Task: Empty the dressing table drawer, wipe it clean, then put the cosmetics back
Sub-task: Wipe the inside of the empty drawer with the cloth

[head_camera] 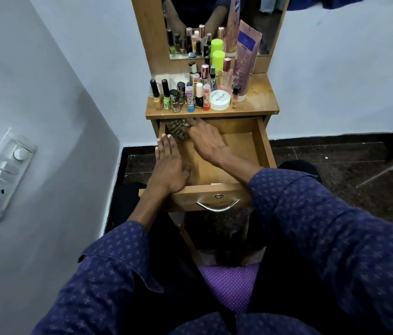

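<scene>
A narrow wooden dressing table stands in a corner between pale blue-white walls, above a dark speckled floor (pixel 335 170).

The drawer (pixel 261 141) is pulled out toward the person, and the part of its wooden bottom that shows holds nothing but a cloth. That patterned cloth (pixel 178 128) lies bunched in the drawer's far left corner. The right hand (pixel 206 139) reaches across to it, palm down, fingers stretched out and lying on the cloth; its grip is open, pressing rather than clutching. The left hand (pixel 170 165) rests flat along the drawer's left side, fingers straight and together, its grip open as well, the heel of the hand near the front panel. A curved metal handle (pixel 218 205) and a small lock sit on the drawer front.

The cosmetics (pixel 190 95) stand crowded on the surface (pixel 260 97) above the drawer: small nail polish bottles in a row at the front left, a round white jar (pixel 220 100) just right of them, a bright green-capped bottle (pixel 218 60) behind, and a tall pink tube (pixel 245 61) leaning against the mirror frame. The mirror (pixel 270 27) doubles the bottles.

Both forearms wear dark blue sleeves with a small pattern. A purple dotted seat (pixel 229 284) shows below, between the person's legs. On the left wall hangs a white switch panel (pixel 2 175) with a socket.
</scene>
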Motion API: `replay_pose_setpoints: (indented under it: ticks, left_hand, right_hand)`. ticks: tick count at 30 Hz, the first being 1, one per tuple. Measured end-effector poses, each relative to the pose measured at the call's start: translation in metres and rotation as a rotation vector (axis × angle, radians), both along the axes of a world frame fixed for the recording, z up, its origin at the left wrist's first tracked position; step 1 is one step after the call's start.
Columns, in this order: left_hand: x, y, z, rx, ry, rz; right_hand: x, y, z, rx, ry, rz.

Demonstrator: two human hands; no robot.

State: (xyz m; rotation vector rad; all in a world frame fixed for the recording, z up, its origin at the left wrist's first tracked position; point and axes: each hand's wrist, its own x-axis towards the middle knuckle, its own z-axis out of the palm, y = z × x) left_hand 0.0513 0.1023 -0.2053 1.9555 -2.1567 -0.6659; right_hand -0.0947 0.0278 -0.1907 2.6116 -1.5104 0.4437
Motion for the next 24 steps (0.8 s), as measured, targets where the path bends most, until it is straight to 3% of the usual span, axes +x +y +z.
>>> replay_pose_setpoints:
  ticks: [5, 9, 16, 21, 24]
  left_hand:
    - [-0.001, 0.003, 0.001, -0.007, -0.002, 0.003]
    - [-0.003, 0.005, 0.003, 0.017, 0.008, 0.010]
    - [-0.002, 0.002, 0.001, 0.019, -0.012, -0.007]
    - [-0.001, 0.002, 0.001, 0.016, -0.031, -0.020]
    - [-0.003, 0.003, 0.002, 0.019, -0.057, -0.043]
  right_hand:
    - [-0.032, 0.013, -0.006, -0.001, -0.075, -0.188]
    - [-0.008, 0.014, 0.008, 0.034, -0.095, -0.356]
    - [0.032, 0.024, 0.015, 0.068, -0.061, -0.092]
    - [-0.026, 0.023, 0.007, -0.023, -0.005, -0.119]
    - [-0.088, 0.017, 0.000, -0.032, -0.062, -0.286]
